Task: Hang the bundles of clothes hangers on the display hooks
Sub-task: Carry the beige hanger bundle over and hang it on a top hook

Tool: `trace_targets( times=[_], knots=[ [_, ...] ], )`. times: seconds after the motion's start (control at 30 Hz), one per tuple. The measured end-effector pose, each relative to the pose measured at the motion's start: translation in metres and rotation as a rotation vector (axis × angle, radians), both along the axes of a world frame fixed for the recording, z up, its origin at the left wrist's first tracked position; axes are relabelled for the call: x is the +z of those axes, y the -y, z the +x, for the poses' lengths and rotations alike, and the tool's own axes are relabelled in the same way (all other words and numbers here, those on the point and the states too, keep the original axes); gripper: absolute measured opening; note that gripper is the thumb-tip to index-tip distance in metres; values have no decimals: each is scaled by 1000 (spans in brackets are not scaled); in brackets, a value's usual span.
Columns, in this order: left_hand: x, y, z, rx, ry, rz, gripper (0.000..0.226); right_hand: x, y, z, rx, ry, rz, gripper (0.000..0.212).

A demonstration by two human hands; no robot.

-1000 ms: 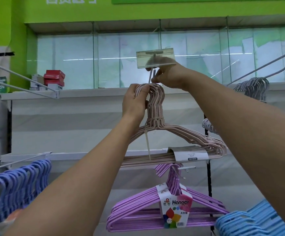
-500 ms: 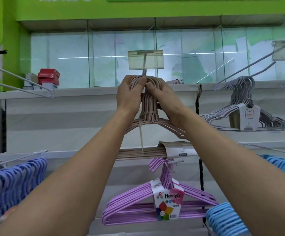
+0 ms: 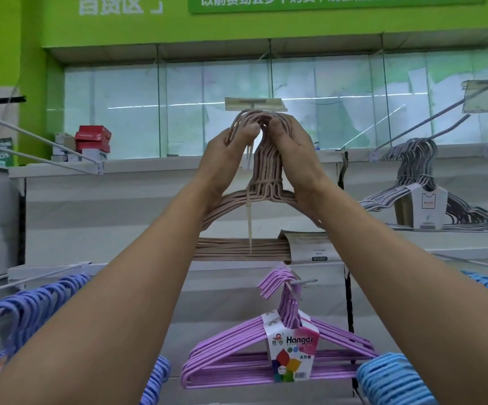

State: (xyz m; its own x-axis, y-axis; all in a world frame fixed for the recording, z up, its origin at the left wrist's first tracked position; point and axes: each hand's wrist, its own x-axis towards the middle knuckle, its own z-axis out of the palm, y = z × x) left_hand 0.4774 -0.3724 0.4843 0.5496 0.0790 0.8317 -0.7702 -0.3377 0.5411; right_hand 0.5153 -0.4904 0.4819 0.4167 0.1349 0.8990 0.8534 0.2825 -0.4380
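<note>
Hangers, a beige-pink bundle (image 3: 266, 171), are being held up at the centre display hook's price tag holder (image 3: 254, 104), their hook ends just under it. The left hand (image 3: 228, 153) is grasping the bundle's hook ends, its grip curled round them; the right hand (image 3: 291, 153) is clenching the necks from the other side. A paper label (image 3: 313, 248) is wrapping the bundle's lower bars, its print too small to read. Below, a purple bundle (image 3: 266, 355) is hanging on a hook, its label reading "Hanger". Grey hangers (image 3: 429, 197) are hanging to the right, blue ones (image 3: 32, 308) lower left. Red boxes (image 3: 92, 138) are sitting on the shelf under a green wall.
</note>
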Motion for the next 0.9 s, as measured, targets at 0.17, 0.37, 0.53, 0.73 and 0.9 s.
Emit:
trace_targets(
  times=[0.17, 0.37, 0.53, 0.73, 0.9],
  knots=[
    [3, 1, 5, -18, 14, -46, 48, 9, 1, 2, -26, 16, -46, 27],
    [11, -4, 14, -54, 61, -86, 27, 14, -5, 5, 28, -29, -49, 19],
    [17, -5, 14, -51, 77, -90, 15, 20, -14, 6, 0, -24, -20, 20],
    [19, -2, 22, -25, 70, -130, 17, 16, -15, 18, -20, -61, -2, 24],
    [20, -8, 37, 67, 114, -123, 21, 19, -18, 24, -99, -30, -63, 23]
  ],
)
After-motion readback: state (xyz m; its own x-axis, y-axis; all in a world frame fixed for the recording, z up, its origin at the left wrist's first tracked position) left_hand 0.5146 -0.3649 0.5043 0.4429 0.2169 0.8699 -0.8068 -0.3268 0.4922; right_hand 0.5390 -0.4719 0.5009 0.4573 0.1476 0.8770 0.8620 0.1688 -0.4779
